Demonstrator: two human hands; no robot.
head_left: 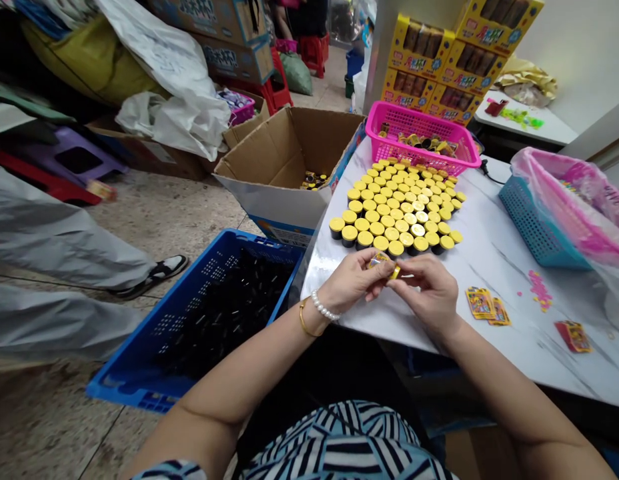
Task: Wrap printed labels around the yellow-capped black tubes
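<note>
My left hand (358, 279) is closed, with a small colourful printed piece (378, 259) between thumb and fingers; it resembles the printed cards on the table. My right hand (430, 288) meets it at the fingertips, pinching a small yellow piece (396, 272). Fingers cover much of both, so I cannot tell whether they are joined. Just beyond my hands, many small black tubs with yellow lids (389, 212) stand packed together on the white marbled table (499, 267). To the right of my right hand lie overlapping printed cards (482, 305), and farther right another small stack (573, 336).
A pink basket (419, 155) stands behind the tubs. At right are a teal basket (537, 230) with a plastic-lined pink one, and pink bits (539, 291). Left of the table sit an open carton (284, 200) and a blue crate (139, 393) of black pieces. Someone's legs (64, 267) are beyond.
</note>
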